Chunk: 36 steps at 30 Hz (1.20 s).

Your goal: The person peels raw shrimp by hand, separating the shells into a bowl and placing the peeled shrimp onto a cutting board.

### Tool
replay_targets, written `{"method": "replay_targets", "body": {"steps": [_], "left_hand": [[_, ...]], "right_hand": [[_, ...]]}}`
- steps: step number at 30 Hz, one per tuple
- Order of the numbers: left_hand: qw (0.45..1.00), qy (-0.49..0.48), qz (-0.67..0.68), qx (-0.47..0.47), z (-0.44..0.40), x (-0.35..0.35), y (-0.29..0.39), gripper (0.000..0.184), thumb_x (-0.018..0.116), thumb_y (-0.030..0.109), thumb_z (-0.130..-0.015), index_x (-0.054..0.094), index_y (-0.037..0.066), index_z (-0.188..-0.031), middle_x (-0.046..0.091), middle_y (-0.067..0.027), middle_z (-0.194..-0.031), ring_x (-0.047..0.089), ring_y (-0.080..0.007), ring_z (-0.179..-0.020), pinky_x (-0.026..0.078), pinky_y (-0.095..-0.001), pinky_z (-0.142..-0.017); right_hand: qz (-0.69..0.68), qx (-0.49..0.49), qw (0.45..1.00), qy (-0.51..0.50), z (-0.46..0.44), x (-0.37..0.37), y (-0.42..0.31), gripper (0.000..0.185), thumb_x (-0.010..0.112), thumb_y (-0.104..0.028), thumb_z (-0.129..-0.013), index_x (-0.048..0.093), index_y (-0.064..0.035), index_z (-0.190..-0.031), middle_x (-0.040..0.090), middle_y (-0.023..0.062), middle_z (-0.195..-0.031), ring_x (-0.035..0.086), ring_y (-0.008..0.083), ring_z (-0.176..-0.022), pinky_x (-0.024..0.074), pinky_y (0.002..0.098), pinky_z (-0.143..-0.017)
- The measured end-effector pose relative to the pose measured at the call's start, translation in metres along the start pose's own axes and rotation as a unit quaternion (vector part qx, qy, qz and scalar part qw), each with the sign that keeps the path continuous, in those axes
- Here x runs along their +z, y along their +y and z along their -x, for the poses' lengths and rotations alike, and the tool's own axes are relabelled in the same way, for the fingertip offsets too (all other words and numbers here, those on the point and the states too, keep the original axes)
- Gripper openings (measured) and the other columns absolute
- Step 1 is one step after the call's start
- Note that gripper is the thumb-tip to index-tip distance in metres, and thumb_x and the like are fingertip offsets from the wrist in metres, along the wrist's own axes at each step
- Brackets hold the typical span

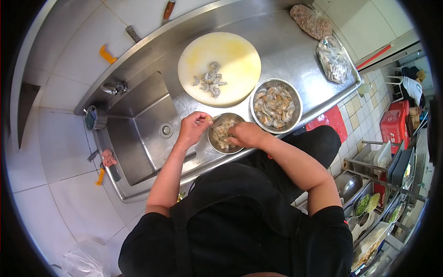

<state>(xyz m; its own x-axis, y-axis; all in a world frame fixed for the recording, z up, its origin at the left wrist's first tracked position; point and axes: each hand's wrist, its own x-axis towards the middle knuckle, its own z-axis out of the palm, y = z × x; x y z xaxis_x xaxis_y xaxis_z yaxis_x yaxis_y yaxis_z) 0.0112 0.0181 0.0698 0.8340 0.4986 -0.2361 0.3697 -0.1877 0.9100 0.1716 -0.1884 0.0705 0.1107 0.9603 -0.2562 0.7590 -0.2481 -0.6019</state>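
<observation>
My left hand (pixel 194 128) is closed in a pinch at the left rim of a small metal bowl (pixel 213 141). Between its fingertips shows a small orange-tinged piece (pixel 209 118) that looks like shrimp. Over the same bowl, my right hand (pixel 248 135) reaches in from the right with bent fingers close together. Its fingertips are down among pale, wet shrimp shells or pieces (pixel 222 131), so what they grip is hidden. A larger metal bowl (pixel 300 111) to the right holds many whole-looking shrimp (pixel 275 106). Greyish peeled shrimp (pixel 212 81) lie on a round white cutting board (pixel 240 55).
A steel sink basin (pixel 143 117) with a faucet (pixel 114 88) is at left. Two filled plastic bags (pixel 311 22) (pixel 334 61) lie at the counter's far right. Knife handles (pixel 169 10) (pixel 107 54) stick out behind the rear edge. Shelves with containers (pixel 383 154) stand at right.
</observation>
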Motion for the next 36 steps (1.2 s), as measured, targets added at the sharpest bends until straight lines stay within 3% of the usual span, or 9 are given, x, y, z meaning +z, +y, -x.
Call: {"method": "replay_targets", "body": {"steps": [3, 6, 8, 14, 20, 25, 30, 33, 36], "left_hand": [[0.997, 0.013, 0.073, 0.015, 0.004, 0.014, 0.000, 0.020, 0.078, -0.001, -0.088, 0.075, -0.002, -0.108, 0.074, -0.0085, -0.106, 0.072, -0.0137, -0.094, 0.061, -0.0288, -0.085], [0.994, 0.039, 0.038, 0.097, 0.009, 0.027, 0.005, 0.022, 0.077, -0.004, -0.086, 0.074, -0.002, -0.108, 0.073, -0.0100, -0.110, 0.073, -0.0154, -0.095, 0.062, -0.0300, -0.086], [0.985, 0.052, -0.026, 0.163, 0.012, 0.034, 0.010, 0.021, 0.075, -0.005, -0.086, 0.074, -0.002, -0.107, 0.074, -0.0110, -0.110, 0.074, -0.0180, -0.095, 0.063, -0.0314, -0.086], [0.974, 0.063, -0.078, 0.204, 0.018, 0.047, 0.026, 0.020, 0.076, -0.001, -0.083, 0.075, 0.001, -0.103, 0.076, -0.0120, -0.106, 0.076, -0.0220, -0.092, 0.062, -0.0316, -0.080], [0.986, 0.036, -0.031, 0.158, 0.021, 0.049, 0.035, 0.018, 0.076, -0.001, -0.087, 0.076, 0.000, -0.106, 0.078, -0.0092, -0.105, 0.075, -0.0169, -0.088, 0.061, -0.0286, -0.079], [0.982, -0.054, 0.180, -0.008, 0.023, 0.033, 0.031, 0.020, 0.077, 0.000, -0.090, 0.074, -0.005, -0.109, 0.077, -0.0100, -0.094, 0.074, -0.0124, -0.087, 0.060, -0.0272, -0.080], [0.971, -0.042, 0.236, 0.008, 0.017, 0.008, 0.016, 0.024, 0.075, -0.003, -0.090, 0.070, -0.006, -0.113, 0.076, -0.0105, -0.096, 0.072, -0.0122, -0.087, 0.059, -0.0279, -0.084], [0.968, 0.014, 0.247, 0.035, 0.009, 0.001, 0.015, 0.018, 0.078, -0.001, -0.088, 0.065, -0.001, -0.101, 0.073, -0.0090, -0.095, 0.070, -0.0117, -0.084, 0.059, -0.0264, -0.080], [0.981, 0.034, 0.187, 0.037, -0.013, -0.008, 0.011, 0.019, 0.078, 0.000, -0.087, 0.064, 0.000, -0.100, 0.071, -0.0082, -0.094, 0.067, -0.0105, -0.080, 0.058, -0.0263, -0.076]], "right_hand": [[-0.014, 0.016, 1.000, 0.003, -0.002, 0.001, 0.000, 0.032, 0.069, -0.033, -0.095, 0.072, -0.0031, -0.105, 0.074, 0.0245, -0.097, 0.071, 0.0440, -0.090, 0.0559, 0.0531, -0.080], [-0.233, 0.088, 0.962, 0.113, -0.007, -0.002, -0.013, 0.035, 0.072, -0.032, -0.096, 0.068, -0.0012, -0.114, 0.075, 0.0211, -0.091, 0.074, 0.0352, -0.083, 0.0570, 0.0464, -0.076], [-0.433, 0.101, 0.880, 0.167, -0.017, 0.012, -0.006, 0.024, 0.070, -0.017, -0.102, 0.064, -0.0005, -0.118, 0.070, 0.0051, -0.084, 0.065, 0.0092, -0.071, 0.0548, 0.0277, -0.066], [-0.520, 0.071, 0.829, 0.194, -0.020, 0.016, 0.000, 0.023, 0.073, -0.019, -0.096, 0.064, -0.0021, -0.109, 0.068, 0.0057, -0.081, 0.063, 0.0101, -0.069, 0.0522, 0.0296, -0.064], [-0.411, 0.066, 0.886, 0.205, -0.015, 0.011, 0.006, 0.018, 0.075, -0.017, -0.091, 0.066, -0.0038, -0.101, 0.069, 0.0069, -0.082, 0.065, 0.0119, -0.070, 0.0521, 0.0325, -0.064], [-0.374, 0.063, 0.905, 0.191, -0.008, 0.007, 0.011, 0.018, 0.072, -0.016, -0.090, 0.067, -0.0038, -0.103, 0.072, 0.0122, -0.085, 0.068, 0.0173, -0.072, 0.0537, 0.0349, -0.066], [-0.254, 0.107, 0.933, 0.231, -0.008, 0.010, 0.017, 0.019, 0.070, -0.022, -0.092, 0.070, -0.0036, -0.099, 0.074, 0.0187, -0.096, 0.074, 0.0319, -0.086, 0.0570, 0.0429, -0.076], [-0.097, 0.029, 0.970, 0.219, -0.001, 0.024, 0.011, 0.017, 0.067, -0.019, -0.095, 0.070, -0.0027, -0.097, 0.070, 0.0188, -0.092, 0.071, 0.0343, -0.081, 0.0561, 0.0467, -0.075], [-0.020, 0.071, 0.995, 0.073, 0.006, 0.024, 0.003, 0.023, 0.068, -0.028, -0.096, 0.073, -0.0066, -0.100, 0.072, 0.0198, -0.106, 0.069, 0.0394, -0.099, 0.0552, 0.0515, -0.089]]}}
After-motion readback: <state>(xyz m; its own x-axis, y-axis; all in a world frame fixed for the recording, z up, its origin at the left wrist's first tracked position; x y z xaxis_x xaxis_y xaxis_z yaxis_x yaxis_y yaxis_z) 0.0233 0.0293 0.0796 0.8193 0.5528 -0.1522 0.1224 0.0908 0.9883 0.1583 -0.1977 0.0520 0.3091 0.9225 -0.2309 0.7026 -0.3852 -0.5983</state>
